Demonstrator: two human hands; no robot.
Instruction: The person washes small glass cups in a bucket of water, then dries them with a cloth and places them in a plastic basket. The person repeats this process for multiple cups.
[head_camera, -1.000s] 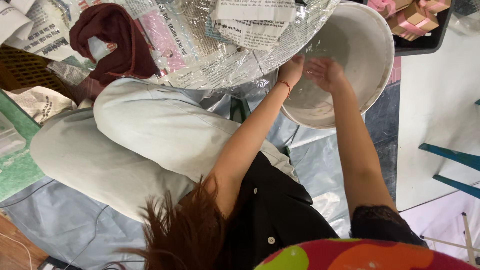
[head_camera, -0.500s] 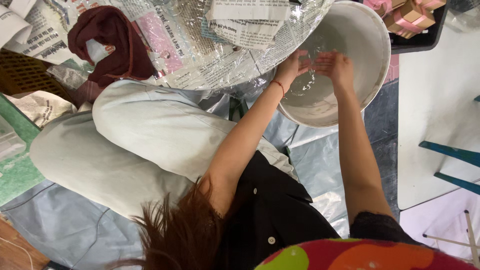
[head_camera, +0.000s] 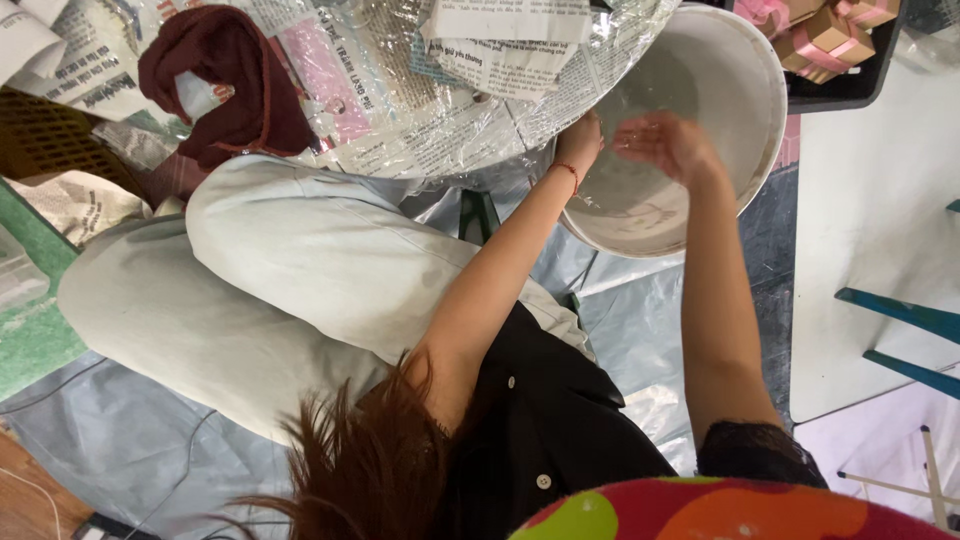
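Both your hands are in the big white basin (head_camera: 745, 90) — it sits on the floor at the upper right, tucked partly under the edge of the round plastic-wrapped newspaper surface (head_camera: 440, 110). Left hand (head_camera: 580, 140), w/ the red thread bracelet, is low by the near-left wall of the basin; fingers are hidden behind the wrist, so can't tell if spread or curled. Right hand (head_camera: 665, 145) hovers over the middle, fingers loosely spread, holding nothing.

To do it well, I'd say: keep both hands inside the rim, work low & slow so nothing slops onto the paper edge, and steady the basin w/ one hand if it shifts.

Floor's covered in grey plastic sheeting (head_camera: 640, 340). Dark red cloth (head_camera: 225, 85) lies on the paper top; tray of small ribboned boxes (head_camera: 830, 35) just beyond the basin.
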